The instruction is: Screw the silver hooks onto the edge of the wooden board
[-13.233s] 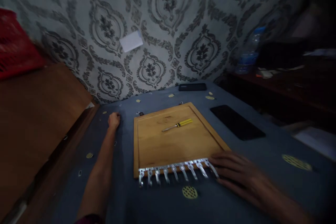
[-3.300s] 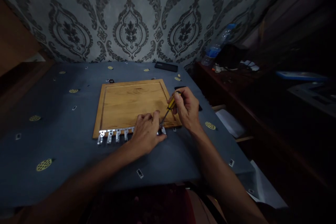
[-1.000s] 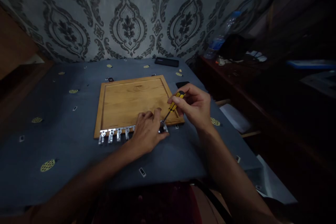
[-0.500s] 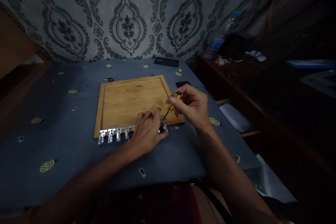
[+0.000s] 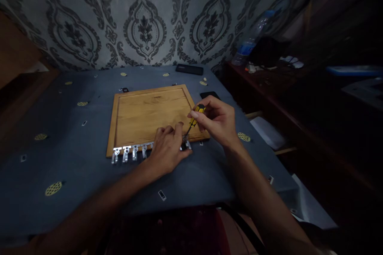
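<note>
Since the earliest frame, the yellow-and-black screwdriver [image 5: 193,120] has gone from lying on the wooden board [image 5: 149,115] to standing tilted in the person's right hand [image 5: 218,121], and the left hand [image 5: 166,147] has come from beyond the board's left side to its near edge. Thumb and fingers of the right hand are closed on the handle, with the shaft slanting down and left to the right end of a metal hook rail [image 5: 126,149]. This rail runs along the board's near edge, its hooks hanging over toward the person. Bent over the rail's middle and right part, just left of the screwdriver's tip, the left hand hides several hooks; whether it grips the rail or only presses it cannot be told. As for progress, the rail is laid in place and work seems under way at its right end; whether any screw is seated is too small to see. At the left end four hooks show, with no tool on them, so fastening there may remain. Around the board spreads a blue-grey tablecloth [image 5: 89,159] printed with pineapples. Beyond the right hand lies a dark flat slab [image 5: 209,95]; farther off, near the patterned wall [image 5: 146,28], a black phone or phone case [image 5: 189,69].
</note>
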A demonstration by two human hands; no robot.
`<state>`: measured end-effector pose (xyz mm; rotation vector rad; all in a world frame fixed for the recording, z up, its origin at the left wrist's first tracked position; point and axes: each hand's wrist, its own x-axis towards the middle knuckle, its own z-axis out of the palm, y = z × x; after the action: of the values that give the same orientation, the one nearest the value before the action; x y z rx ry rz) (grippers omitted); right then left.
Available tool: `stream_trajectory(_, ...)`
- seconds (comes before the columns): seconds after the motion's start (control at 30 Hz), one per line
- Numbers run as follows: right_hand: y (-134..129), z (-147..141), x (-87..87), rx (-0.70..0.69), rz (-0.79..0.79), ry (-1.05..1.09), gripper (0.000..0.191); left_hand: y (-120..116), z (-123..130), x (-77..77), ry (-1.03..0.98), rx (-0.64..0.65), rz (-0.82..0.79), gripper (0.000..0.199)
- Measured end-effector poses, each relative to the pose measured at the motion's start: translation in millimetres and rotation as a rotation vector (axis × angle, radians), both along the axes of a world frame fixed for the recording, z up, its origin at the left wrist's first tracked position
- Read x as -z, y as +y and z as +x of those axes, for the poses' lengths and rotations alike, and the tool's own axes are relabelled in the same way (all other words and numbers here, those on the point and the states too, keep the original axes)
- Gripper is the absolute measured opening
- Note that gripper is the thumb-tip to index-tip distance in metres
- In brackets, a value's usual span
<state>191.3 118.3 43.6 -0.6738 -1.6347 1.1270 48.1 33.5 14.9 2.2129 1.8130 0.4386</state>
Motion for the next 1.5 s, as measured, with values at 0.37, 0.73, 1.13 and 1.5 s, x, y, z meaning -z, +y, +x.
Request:
stream_trajectory(0.37, -1, 11, -10.8, -0.060, 0.057, -0.159, 0.030, 0, -1, 3.3, -0.001, 0.004, 0.024, 0.068)
stream_trajectory(0.73, -2, 15, -12.9, -0.110, 0.022, -0.152, 0.031, 0, -1, 3.9, -0.014, 0.000, 0.012, 0.069)
stream_trajectory(1.13, -1, 18, -16.6, -0.173, -0.008, -0.149, 0.037, 0, -2, 5.4, -0.033, 0.012, 0.011, 0.068)
stream_trajectory(1.5, 0, 10, -6.7, -0.053, 0.056, -0.079, 0.034, 0, -1, 3.8, -0.018, 0.008, 0.011, 0.072)
